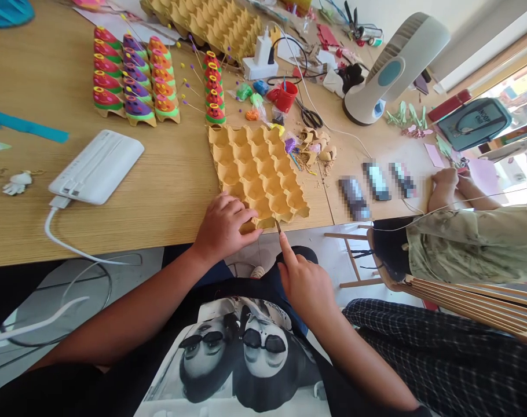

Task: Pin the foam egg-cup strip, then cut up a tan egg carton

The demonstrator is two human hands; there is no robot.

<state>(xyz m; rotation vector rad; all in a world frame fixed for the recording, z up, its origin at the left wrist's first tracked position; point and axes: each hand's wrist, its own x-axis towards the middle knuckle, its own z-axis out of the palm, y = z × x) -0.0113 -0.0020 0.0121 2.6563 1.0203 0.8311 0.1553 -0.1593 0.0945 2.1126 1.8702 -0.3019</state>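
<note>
I have wooden tabletop (176, 191) stretching left of the cardboard egg tray (266, 168), which lies along the tabletop's near edge. My left hand (221, 227) clamps the tray's near rim; my right hand (310, 282) grips a slim blade (278, 227), tip at that rim.

matt cardboard egg tray (255, 169); smooth wooden table (172, 185)

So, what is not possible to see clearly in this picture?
- Thin dark pointed tool: head view; rear hidden by right hand.
- Tan cardboard egg tray: head view; near-left corner behind left hand.
- Three dark rectangular devices: head view; details pixelated.
- Blue rounded object: head view; cut by top and left edges.
</note>
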